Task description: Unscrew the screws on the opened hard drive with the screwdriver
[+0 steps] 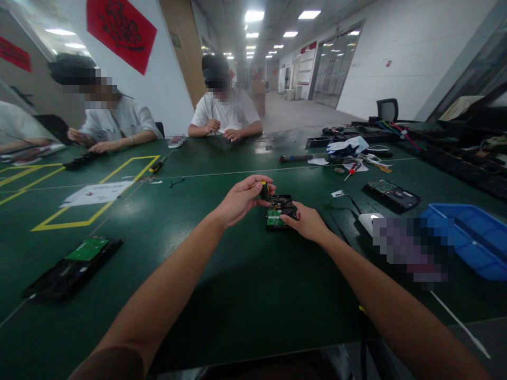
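Observation:
In the head view a hard drive [276, 216] with a green circuit board and black casing lies on the table in front of me. My left hand [242, 200] is closed around the yellow-and-black handle of a screwdriver [265, 190], held above the drive's left side. Its tip is hard to make out. From the right, my right hand [309, 224] grips the drive, with the thumb across its top and the fingers along its far right side.
Another drive [85, 250] lies front left, and one [390, 192] at right near a blue tray [475, 243]. A yellow-and-black screwdriver [157, 164] and a white paper [97, 193] lie left. Cables and tools [352, 150] crowd the far right. Co-workers [225, 113] sit across the table.

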The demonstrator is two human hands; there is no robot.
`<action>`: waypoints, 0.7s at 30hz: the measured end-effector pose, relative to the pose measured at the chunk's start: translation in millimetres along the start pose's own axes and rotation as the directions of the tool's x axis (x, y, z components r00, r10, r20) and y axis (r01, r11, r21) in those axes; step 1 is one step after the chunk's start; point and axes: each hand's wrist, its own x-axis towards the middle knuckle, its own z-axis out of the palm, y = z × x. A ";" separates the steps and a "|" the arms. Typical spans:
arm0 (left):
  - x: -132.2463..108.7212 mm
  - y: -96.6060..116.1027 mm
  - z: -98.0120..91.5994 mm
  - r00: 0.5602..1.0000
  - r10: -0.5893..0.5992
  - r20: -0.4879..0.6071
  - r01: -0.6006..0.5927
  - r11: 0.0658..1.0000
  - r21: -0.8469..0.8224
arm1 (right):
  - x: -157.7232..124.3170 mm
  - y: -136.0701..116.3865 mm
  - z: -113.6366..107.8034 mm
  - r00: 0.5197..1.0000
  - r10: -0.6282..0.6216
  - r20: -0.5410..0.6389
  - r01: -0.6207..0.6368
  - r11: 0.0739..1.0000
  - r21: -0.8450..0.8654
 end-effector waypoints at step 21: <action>-0.9 1.4 1.2 0.997 0.009 -0.078 0.001 0.990 0.138 | 0.3 -1.2 -0.7 1.000 0.018 0.011 -0.018 1.000 0.011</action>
